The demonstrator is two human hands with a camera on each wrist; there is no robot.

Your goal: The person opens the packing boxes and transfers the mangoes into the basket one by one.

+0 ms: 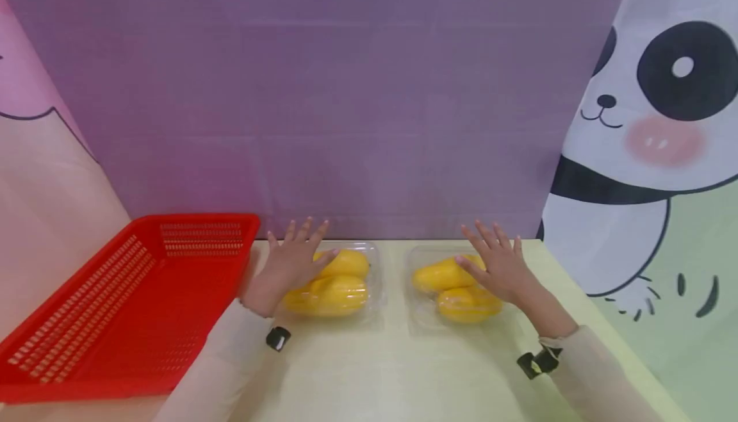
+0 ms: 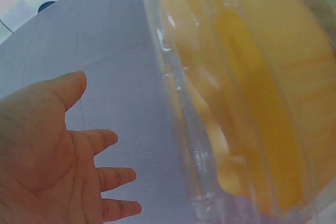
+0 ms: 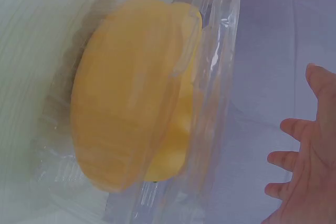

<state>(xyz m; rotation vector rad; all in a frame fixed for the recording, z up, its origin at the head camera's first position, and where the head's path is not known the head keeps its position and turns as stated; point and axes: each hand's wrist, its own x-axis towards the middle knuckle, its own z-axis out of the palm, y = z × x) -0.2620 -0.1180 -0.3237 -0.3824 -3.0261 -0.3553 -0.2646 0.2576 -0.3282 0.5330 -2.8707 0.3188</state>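
Note:
Two clear plastic clamshell boxes stand side by side at the table's far edge, each with yellow mangoes inside. My left hand (image 1: pixel 294 262), fingers spread, hovers over the left box (image 1: pixel 375 284); its mangoes (image 1: pixel 340 295) show beside the thumb. Over the right box (image 1: pixel 412 310) my right hand (image 1: pixel 500 265) is spread the same way, above the mangoes (image 1: pixel 441 275). In the left wrist view the palm (image 2: pixel 37 156) faces the box with a gap between them. The right wrist view shows the right fingers apart from the box wall (image 3: pixel 223 51), holding nothing.
A red plastic basket (image 1: pixel 150 307) with slotted walls sits at the left of the pale table (image 1: pixel 346 377). Behind the table rises a purple backdrop (image 1: pixel 346 89). A panda print (image 1: pixel 651 121) covers the right wall. Each wrist carries a small black device (image 1: pixel 278 339).

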